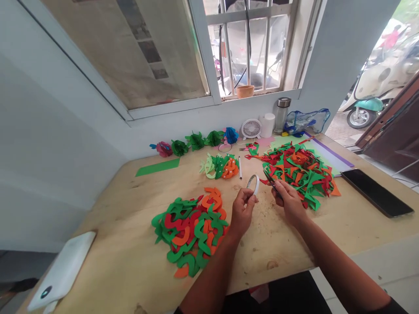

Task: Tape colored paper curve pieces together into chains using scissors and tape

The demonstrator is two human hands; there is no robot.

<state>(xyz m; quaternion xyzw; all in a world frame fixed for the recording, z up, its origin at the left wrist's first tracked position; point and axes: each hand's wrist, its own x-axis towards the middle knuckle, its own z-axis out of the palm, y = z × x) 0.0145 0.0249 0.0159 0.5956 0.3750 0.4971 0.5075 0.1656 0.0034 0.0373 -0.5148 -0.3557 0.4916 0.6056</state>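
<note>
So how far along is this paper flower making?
Five paper flowers stand finished along the wall, and a small bunch of pieces looks gathered. In hand: the left hand holds a tape roll, the right hand a dark tool, perhaps scissors. Remaining: two heaps of cut green, red and orange paper, one near each hand.

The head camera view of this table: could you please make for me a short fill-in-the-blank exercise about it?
The left hand holds a ____ of tape.
The pile of cut shapes beside the left hand shows red, orange and ____.
The black phone lies on the table to the ____ of the right hand.

Missing words: roll; green; right.
</note>
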